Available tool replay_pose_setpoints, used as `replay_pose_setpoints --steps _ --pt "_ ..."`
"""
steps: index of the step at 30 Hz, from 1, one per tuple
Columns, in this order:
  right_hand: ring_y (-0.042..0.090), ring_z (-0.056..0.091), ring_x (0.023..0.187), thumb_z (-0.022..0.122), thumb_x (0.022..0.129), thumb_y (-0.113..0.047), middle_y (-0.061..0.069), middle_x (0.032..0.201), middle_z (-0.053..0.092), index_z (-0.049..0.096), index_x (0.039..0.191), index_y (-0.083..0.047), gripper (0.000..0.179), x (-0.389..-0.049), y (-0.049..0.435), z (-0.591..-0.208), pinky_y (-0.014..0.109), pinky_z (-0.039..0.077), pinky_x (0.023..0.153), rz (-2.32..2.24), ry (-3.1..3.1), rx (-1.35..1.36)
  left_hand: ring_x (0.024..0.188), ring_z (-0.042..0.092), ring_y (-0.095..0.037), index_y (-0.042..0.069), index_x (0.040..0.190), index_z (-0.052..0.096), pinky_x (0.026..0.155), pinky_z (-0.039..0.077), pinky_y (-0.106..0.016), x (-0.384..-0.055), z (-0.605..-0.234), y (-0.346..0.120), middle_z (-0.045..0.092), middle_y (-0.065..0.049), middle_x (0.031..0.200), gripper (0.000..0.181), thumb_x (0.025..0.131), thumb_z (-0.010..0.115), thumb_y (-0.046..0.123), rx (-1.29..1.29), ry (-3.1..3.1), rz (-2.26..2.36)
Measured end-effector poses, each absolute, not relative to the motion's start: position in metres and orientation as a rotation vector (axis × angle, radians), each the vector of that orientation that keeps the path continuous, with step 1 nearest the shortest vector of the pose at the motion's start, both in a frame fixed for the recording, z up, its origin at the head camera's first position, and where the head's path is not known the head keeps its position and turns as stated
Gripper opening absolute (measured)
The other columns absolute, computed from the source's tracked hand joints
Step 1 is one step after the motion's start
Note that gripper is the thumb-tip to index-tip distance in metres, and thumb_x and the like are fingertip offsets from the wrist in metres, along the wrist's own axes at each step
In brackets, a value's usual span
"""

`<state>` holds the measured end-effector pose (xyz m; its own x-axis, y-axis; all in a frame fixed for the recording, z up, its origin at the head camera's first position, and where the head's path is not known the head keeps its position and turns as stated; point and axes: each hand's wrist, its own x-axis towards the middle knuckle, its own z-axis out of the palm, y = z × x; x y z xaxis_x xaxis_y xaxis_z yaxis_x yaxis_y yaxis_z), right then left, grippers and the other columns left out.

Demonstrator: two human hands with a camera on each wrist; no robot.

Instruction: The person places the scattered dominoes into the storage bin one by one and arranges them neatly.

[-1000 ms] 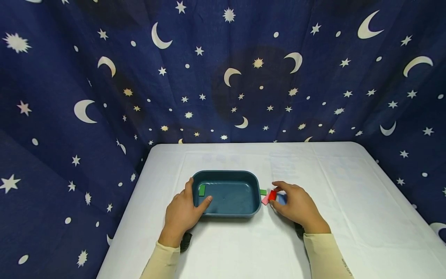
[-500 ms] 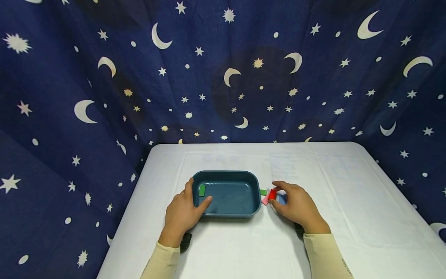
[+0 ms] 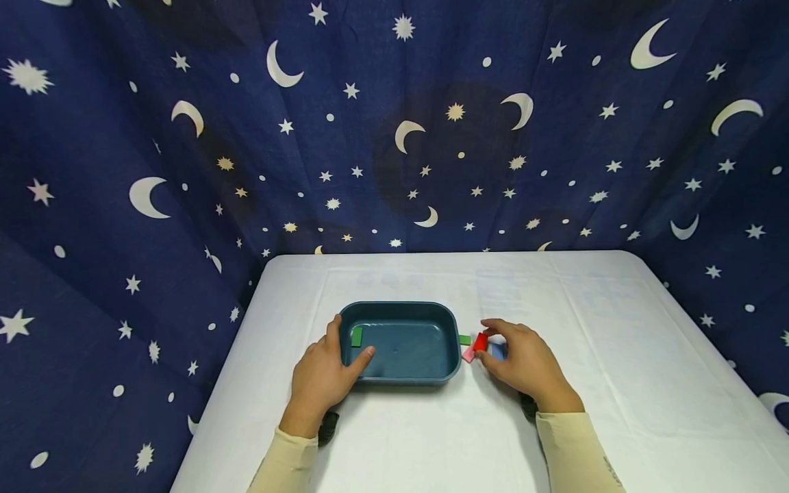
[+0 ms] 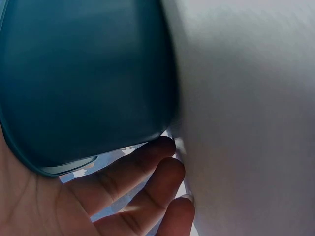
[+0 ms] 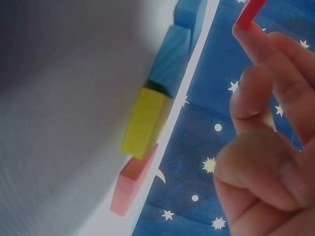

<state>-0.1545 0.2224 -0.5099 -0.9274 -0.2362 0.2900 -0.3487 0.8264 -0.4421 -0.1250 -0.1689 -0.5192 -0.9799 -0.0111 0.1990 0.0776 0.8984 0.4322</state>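
A dark teal plastic tub (image 3: 401,378) stands on the table, with a green block (image 3: 357,336) inside at its left end. My left hand (image 3: 323,373) holds the tub's left side, thumb over the rim; in the left wrist view its other fingers (image 4: 142,182) lie against or beside the outer wall. Right of the tub, my right hand (image 3: 524,359) pinches a red block (image 3: 481,342), seen at a fingertip in the right wrist view. Under and beside it lie a pink block (image 3: 468,354), a green block (image 3: 465,339) and blue blocks (image 3: 498,350).
A yellow block (image 5: 147,123) sits between a blue block (image 5: 170,59) and a pink block (image 5: 133,186) in the right wrist view. The white table (image 3: 616,370) ends at a dark blue curtain (image 3: 370,137) printed with moons and stars.
The red block has shifted very slightly up and left at the right fingertips. The left hand and the tub stay in place.
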Motion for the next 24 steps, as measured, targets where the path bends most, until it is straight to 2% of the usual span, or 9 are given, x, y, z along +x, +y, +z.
replay_pose_setpoints --steps 5,12,24 --pt "0.028 0.066 0.099 0.089 0.082 -0.032 0.0 0.115 0.075 0.069 0.135 -0.014 0.059 -0.1544 0.2227 -0.5104 0.05 0.054 0.086 0.731 -2.775 0.447 0.102 0.071 -0.038 0.013 0.165 0.031 0.073 0.057 -0.056 -0.1252 -0.5196 -0.1688 0.07 -0.02 0.128 0.109 0.089 0.044 0.09 -0.051 -2.863 -0.672" --pt "0.017 0.054 0.08 0.089 0.082 -0.031 -0.002 0.113 0.075 0.069 0.135 -0.014 0.059 -0.1551 0.2231 -0.509 0.039 0.048 0.071 0.715 -2.699 0.489 0.102 0.071 -0.038 0.012 0.164 0.031 0.073 0.057 -0.055 -0.1257 -0.5197 -0.1684 0.07 -0.02 0.128 0.109 0.089 0.044 0.089 -0.06 -2.85 -0.667" --pt "0.019 0.057 0.079 0.09 0.081 -0.033 -0.005 0.116 0.074 0.07 0.135 -0.018 0.059 -0.1551 0.2228 -0.5102 0.037 0.047 0.07 0.74 -2.602 0.528 0.1 0.072 -0.038 0.01 0.164 0.031 0.07 0.057 -0.054 -0.1244 -0.5184 -0.1687 0.07 -0.021 0.128 0.111 0.088 0.045 0.09 -0.069 -2.851 -0.665"
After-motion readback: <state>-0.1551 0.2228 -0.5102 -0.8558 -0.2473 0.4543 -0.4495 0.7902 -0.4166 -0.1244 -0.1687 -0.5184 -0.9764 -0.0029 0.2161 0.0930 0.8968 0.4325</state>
